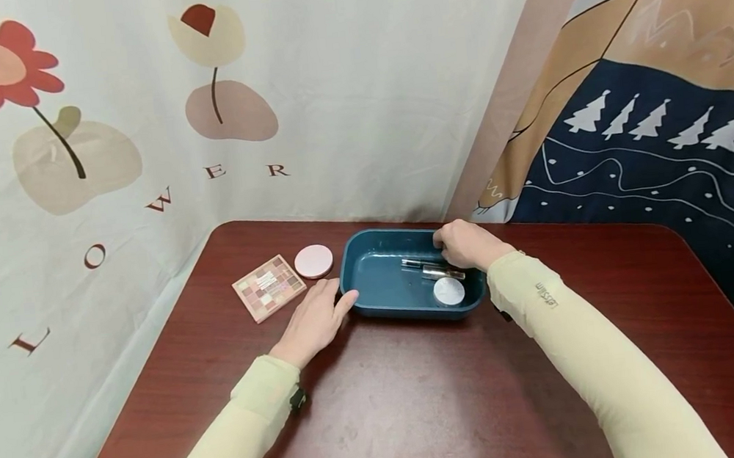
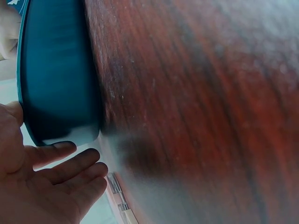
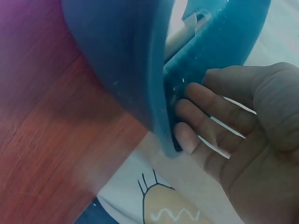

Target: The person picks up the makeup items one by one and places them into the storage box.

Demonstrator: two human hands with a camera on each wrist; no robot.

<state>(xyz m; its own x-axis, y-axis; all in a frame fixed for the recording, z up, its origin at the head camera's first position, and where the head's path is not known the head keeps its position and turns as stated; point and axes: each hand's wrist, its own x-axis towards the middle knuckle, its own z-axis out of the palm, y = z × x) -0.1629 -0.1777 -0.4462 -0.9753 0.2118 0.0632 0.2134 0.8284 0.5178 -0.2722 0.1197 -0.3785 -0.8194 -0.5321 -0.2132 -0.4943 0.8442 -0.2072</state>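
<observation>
A dark blue rectangular box (image 1: pixel 382 283) stands on the table near its back edge. My left hand (image 1: pixel 313 323) is at the box's left end, its thumb at the rim and its fingers extended by the end wall in the left wrist view. Inside the box's back right part is my right hand (image 1: pixel 468 245). The right wrist view shows its fingers loosely bent, with nothing between them and the thumb. Just beside that hand, slim cosmetic tubes (image 1: pixel 440 272) lie on the box floor. A round white-topped case (image 1: pixel 449 292) sits in the front right corner.
Left of the box, a square eyeshadow palette (image 1: pixel 269 288) and a round pale pink compact (image 1: pixel 313 261) lie on the reddish-brown table (image 1: pixel 396 396). A printed curtain (image 1: pixel 354 97) hangs right behind the table's back edge.
</observation>
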